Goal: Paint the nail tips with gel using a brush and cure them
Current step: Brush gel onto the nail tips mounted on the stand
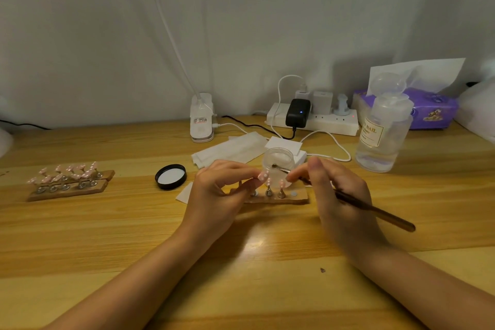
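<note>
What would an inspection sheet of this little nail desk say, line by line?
Surface: wooden table, lit with a glare patch near the middle.
Job's things: left hand pinches a pink nail tip; right hand grips a brush, bristles in the open clear jar; wooden holder with studs beneath; second holder full of pink tips at left.
Clutter: black jar lid, white wipes, clear liquid bottle, purple tissue pack.
Grippers: both hands busy.
Cables: power strip with several plugs; white and black leads cross the table.
Surroundings: white clip lamp, pale wall.
</note>
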